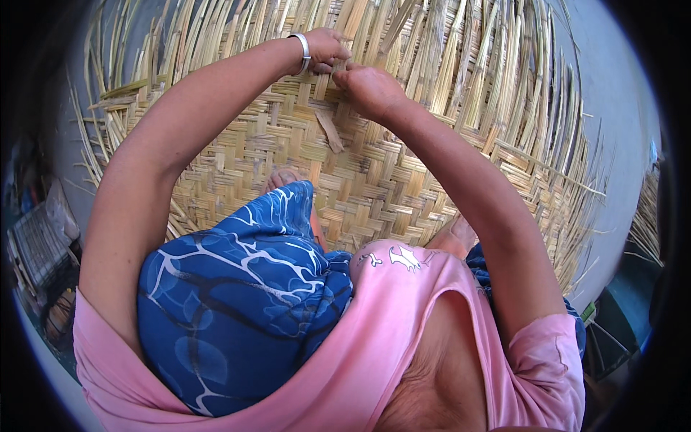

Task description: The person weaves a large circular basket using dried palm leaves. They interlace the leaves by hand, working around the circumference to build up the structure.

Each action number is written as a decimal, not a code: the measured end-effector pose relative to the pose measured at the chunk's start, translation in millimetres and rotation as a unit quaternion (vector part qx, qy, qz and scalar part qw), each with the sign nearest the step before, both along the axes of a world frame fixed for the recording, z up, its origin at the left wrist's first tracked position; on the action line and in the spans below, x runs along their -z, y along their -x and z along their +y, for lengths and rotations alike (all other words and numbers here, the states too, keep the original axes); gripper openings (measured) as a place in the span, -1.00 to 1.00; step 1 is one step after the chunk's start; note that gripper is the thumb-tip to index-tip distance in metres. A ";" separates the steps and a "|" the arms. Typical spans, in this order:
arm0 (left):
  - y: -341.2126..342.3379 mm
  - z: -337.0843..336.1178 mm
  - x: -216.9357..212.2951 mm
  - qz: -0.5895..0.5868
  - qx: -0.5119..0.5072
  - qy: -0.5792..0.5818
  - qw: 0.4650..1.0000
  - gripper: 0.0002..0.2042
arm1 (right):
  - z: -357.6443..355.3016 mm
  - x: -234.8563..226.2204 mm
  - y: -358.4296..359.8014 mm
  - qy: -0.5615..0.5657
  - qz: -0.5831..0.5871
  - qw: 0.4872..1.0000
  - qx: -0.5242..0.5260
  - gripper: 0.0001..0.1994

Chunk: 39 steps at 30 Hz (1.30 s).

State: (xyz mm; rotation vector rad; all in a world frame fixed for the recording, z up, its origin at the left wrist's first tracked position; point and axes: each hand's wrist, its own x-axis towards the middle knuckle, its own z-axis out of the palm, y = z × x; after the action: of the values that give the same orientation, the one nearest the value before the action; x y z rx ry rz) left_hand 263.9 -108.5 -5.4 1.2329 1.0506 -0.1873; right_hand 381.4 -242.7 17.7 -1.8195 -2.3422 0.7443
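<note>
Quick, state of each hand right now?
Left hand: partly curled at the pale strips; whether it holds one cannot be told.
Right hand: bunched closed beside the left; anything pinched is hidden.

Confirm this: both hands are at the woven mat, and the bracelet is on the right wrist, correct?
No, the bracelet is on the left wrist, as the head view shows. The left hand and right hand are indeed both at the woven mat.

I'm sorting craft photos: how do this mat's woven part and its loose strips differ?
The woven part is interlaced into a stepped pattern; the loose strips run side by side, unwoven. The woven part lies lower in the picture; the loose strips mostly fan out toward the top. Both are straw-coloured.
</note>
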 end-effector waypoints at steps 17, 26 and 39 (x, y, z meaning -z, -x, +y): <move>-2.4 2.8 3.1 0.026 0.018 -0.020 0.999 -0.89 | 2.1 4.5 6.4 -0.043 -0.014 0.999 -0.002 -0.80; 2.6 2.7 10.9 -0.004 0.008 -0.046 0.999 -0.87 | 7.1 1.8 5.4 0.003 -0.016 1.000 -0.004 -0.72; 4.5 11.4 28.2 -0.023 0.003 0.040 0.999 -0.38 | 15.9 9.6 14.1 0.009 -0.043 0.999 -0.033 -0.70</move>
State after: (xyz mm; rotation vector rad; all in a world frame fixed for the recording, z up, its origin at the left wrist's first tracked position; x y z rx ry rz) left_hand 259.4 -97.0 -33.6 1.1636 0.9908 -0.2019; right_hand 367.4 -226.8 8.2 -1.8250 -2.4669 0.7109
